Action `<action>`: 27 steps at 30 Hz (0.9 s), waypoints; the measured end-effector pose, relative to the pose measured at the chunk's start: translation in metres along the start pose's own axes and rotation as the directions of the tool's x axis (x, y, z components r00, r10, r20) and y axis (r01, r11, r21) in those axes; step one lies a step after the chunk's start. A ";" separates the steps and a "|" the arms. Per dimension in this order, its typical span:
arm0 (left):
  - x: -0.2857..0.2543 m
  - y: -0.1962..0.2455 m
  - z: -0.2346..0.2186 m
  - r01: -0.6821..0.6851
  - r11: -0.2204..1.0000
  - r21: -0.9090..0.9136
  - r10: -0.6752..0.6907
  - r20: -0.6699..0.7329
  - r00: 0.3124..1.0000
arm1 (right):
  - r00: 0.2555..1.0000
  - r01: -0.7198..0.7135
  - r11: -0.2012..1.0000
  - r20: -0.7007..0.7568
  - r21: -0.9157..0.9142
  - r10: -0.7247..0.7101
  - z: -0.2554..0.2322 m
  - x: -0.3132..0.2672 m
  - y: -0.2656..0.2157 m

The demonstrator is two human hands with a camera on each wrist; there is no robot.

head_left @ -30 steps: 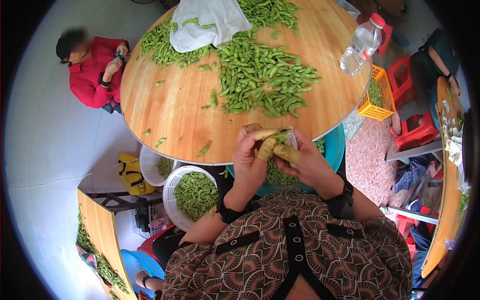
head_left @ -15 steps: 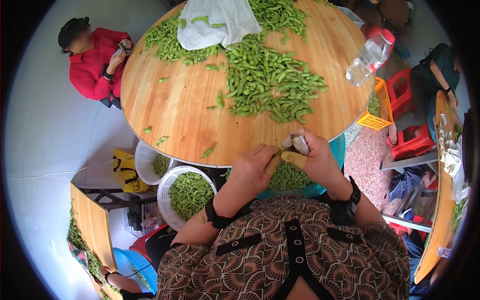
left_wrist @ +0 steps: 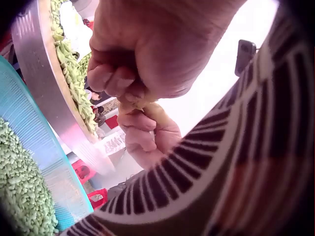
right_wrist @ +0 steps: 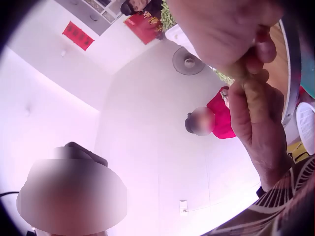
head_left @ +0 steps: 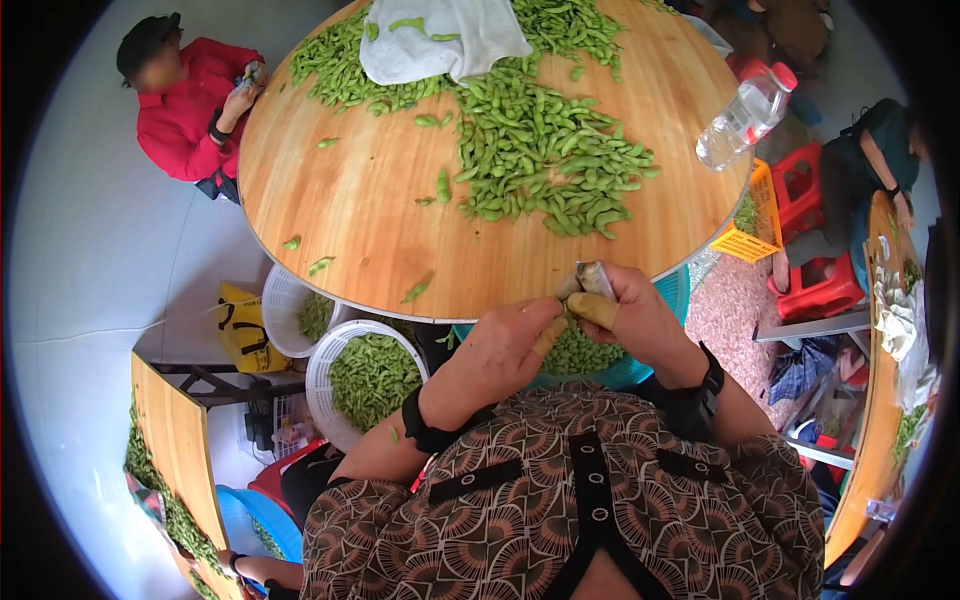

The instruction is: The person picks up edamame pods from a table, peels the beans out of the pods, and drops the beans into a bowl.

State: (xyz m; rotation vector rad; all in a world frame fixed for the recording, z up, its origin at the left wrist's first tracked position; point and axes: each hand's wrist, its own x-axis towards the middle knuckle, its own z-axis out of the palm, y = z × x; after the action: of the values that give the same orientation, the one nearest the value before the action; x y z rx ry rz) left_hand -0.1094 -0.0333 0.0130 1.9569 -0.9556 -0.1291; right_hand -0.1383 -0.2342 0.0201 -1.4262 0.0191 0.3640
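Right hand: the right hand (head_left: 630,315) is gripping a small knife (head_left: 596,279), fingers curled round it, with a tan finger cot (head_left: 592,310) on the forefinger.
Left hand: the left hand (head_left: 505,345) is pinching a pod (head_left: 563,300) against the right hand, fingers curled, a cot on one fingertip.
Pod position: the pod is sitting between both hands, just off the counter (head_left: 380,230) edge and above the teal basin (head_left: 668,290); it is mostly hidden, so its state cannot be told.
Technique: judging by the grip, the hands should be working directly over the basin so that the beans (head_left: 575,350) are falling inside it, not on the floor.
Blade: the edge should be pressing against the cot, never bare skin.
Supply: the pod pile (head_left: 545,165) is lying within reach on the counter, beside a white cloth (head_left: 450,35) and a bottle (head_left: 745,120).
Baskets: two white baskets (head_left: 345,375) are holding pods below the counter.
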 end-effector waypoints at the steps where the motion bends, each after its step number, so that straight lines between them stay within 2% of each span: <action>1: -0.001 0.000 -0.001 0.016 0.998 -0.053 -0.015 0.009 1.000 | 0.996 -0.075 0.982 0.069 0.175 0.063 -0.001 0.001 0.002; 2: -0.002 0.000 -0.001 0.031 0.994 -0.106 -0.029 0.019 0.999 | 0.995 -0.076 0.982 0.073 0.176 0.064 0.001 0.002 0.006; 4: -0.005 0.000 -0.001 0.048 0.995 -0.087 -0.050 -0.011 0.999 | 0.997 -0.078 0.913 0.034 0.401 0.070 0.006 0.005 0.012; 6: -0.006 0.002 -0.001 0.066 0.996 -0.068 -0.069 -0.040 0.997 | 0.996 -0.091 0.911 0.038 0.402 0.083 0.005 0.005 0.013; 8: -0.006 0.007 -0.001 0.205 0.977 -0.064 -0.208 -0.036 0.978 | 0.995 -0.104 0.909 0.040 0.404 0.096 0.006 0.004 0.013; 10: -0.002 0.012 0.002 0.159 0.987 0.000 -0.158 -0.102 0.982 | 0.998 -0.041 0.957 -0.034 0.288 0.053 0.008 0.001 0.009; 12: 0.000 0.014 0.007 0.117 0.990 0.075 -0.103 -0.171 0.980 | 0.999 -0.001 0.975 -0.044 0.224 0.011 0.009 -0.001 0.007; 14: 0.000 0.009 0.008 -0.032 0.961 0.276 0.060 -0.093 0.994 | 0.998 0.044 0.986 -0.040 0.162 -0.038 0.010 -0.002 0.002; 16: 0.001 0.014 0.006 -0.030 0.957 0.289 0.055 -0.081 0.995 | 0.997 -0.048 0.973 -0.046 0.224 0.059 0.010 -0.006 -0.005; 17: 0.001 0.015 0.004 -0.039 0.957 0.287 0.058 -0.058 0.997 | 0.998 -0.048 0.974 -0.030 0.223 0.056 0.007 -0.007 -0.003; 19: -0.008 0.011 -0.003 0.012 0.944 0.329 0.014 -0.074 0.997 | 0.992 -0.121 0.991 0.020 -0.052 0.122 -0.001 -0.008 -0.001; 21: -0.012 0.000 -0.017 0.057 0.929 0.365 -0.028 -0.083 0.996 | 0.992 -0.125 0.990 0.015 -0.066 0.126 -0.006 -0.008 0.002; 23: -0.008 -0.025 -0.038 0.030 0.777 0.629 0.164 -0.248 0.955 | 0.989 -0.150 0.984 -0.012 -0.099 0.150 -0.007 -0.010 0.005; 25: -0.019 -0.065 -0.043 0.136 0.788 0.601 0.069 -0.305 0.950 | 0.987 -0.158 0.982 0.000 -0.105 0.159 -0.004 -0.010 0.009; 27: -0.036 -0.084 -0.064 0.224 0.702 0.676 0.038 -0.349 0.936 | 0.988 -0.154 0.982 0.002 -0.109 0.155 -0.006 -0.010 0.010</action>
State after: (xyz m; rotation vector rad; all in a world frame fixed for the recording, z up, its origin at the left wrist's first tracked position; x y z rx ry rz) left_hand -0.0579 0.0581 -0.0253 2.6212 -0.7145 0.6038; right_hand -0.1490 -0.2417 0.0118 -1.5345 0.1038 0.5071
